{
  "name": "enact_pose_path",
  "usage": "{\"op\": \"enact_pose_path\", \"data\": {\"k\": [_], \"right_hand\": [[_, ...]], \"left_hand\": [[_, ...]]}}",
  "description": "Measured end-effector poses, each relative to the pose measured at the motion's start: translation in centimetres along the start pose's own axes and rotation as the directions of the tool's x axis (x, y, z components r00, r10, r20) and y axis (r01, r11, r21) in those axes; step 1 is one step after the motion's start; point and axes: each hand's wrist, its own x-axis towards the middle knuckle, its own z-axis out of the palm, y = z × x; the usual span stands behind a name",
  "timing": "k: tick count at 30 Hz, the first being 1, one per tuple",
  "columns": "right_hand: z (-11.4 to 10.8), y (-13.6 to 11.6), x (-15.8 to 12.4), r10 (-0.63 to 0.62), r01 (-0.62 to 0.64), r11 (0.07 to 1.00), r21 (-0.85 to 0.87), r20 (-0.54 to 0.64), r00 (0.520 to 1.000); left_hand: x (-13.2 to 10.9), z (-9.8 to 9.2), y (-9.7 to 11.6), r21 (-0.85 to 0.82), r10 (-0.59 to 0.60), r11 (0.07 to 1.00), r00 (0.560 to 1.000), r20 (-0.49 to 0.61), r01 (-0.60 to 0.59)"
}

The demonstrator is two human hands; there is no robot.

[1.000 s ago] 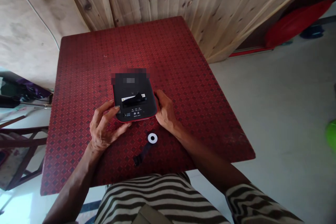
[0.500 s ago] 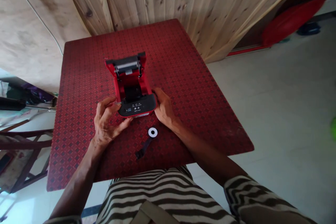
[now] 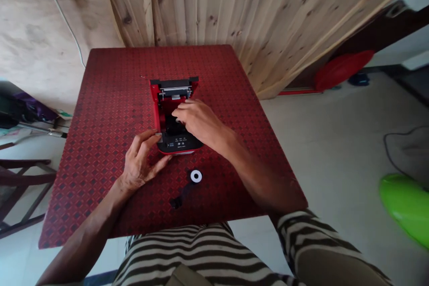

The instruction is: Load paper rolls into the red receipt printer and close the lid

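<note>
A small red and black printer (image 3: 174, 111) sits in the middle of the red patterned table (image 3: 110, 98) with its lid swung up. My left hand (image 3: 142, 161) rests at its front left corner, thumb and fingers touching the black front panel. My right hand (image 3: 197, 123) reaches over the open paper bay, fingers curled down into it; what they touch is hidden. A white paper roll (image 3: 196, 176) lies on the table just in front of the printer, with a black strap (image 3: 179, 199) beside it.
Wooden plank walls (image 3: 208, 4) stand right behind the table. A dark chair (image 3: 20, 187) is at the left. A red object (image 3: 342, 67) lies on the floor at the right, and a bright green object (image 3: 407, 205) at the lower right.
The printer's lid went from closed to open. My right hand moved from the printer's right side up over the open bay. My left hand stayed at the front left corner.
</note>
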Motion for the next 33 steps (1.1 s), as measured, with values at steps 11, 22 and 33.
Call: {"op": "enact_pose_path", "data": {"k": [11,22,33], "right_hand": [[-0.2,-0.1,2.3,-0.029,0.056,0.993,-0.103,0.246,0.969],[-6.4,-1.0,-5.5,0.279,-0.155,0.879,0.45,-0.223,0.934],[3.3,5.6,-12.9,0.632,-0.373,0.65,0.662,-0.199,0.749]], "left_hand": [[-0.3,0.0,0.4,-0.031,-0.033,0.999,0.999,0.039,0.034],[-0.2,0.0,0.2,-0.052,-0.022,0.998,0.999,0.037,0.024],[0.2,0.1,0.0,-0.031,-0.007,1.0,1.0,0.019,0.007]]}}
